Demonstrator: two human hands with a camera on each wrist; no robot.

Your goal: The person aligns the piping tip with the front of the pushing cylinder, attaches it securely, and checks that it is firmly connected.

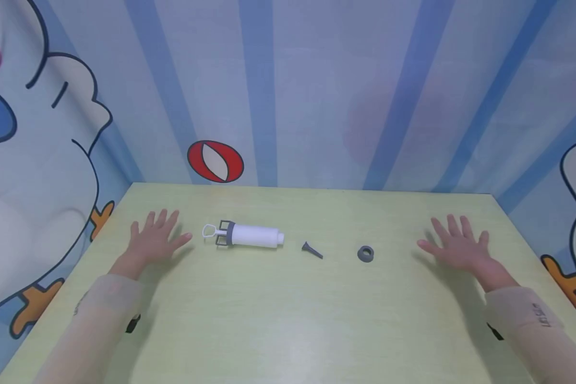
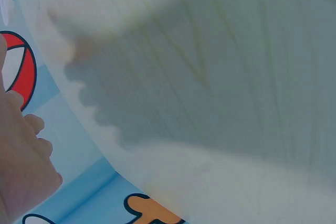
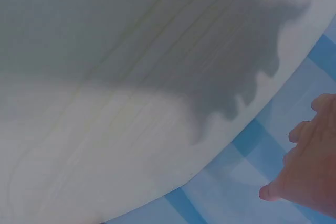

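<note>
My left hand (image 1: 152,241), fingers spread and holding nothing, hovers over the table's left side. Just to its right lies a white cylinder (image 1: 255,236) like a syringe or pump, with a grey collar, grey side loops and a white ring handle pointing left. A small dark grey funnel-shaped piece (image 1: 312,250) with a thin stem lies at mid-table. Farther right is a dark grey ring (image 1: 366,254) with a hole through it. My right hand (image 1: 461,246), also spread and holding nothing, is above the table's right side, apart from the ring. Both wrist views show the hands (image 2: 23,156) (image 3: 310,156) and their shadows.
The pale wood-grain table (image 1: 288,309) ends at a back edge against a blue striped cloth backdrop (image 1: 312,96). Cartoon figures and a red-and-white ball (image 1: 216,161) are printed on it. Side cloths flank the table left and right.
</note>
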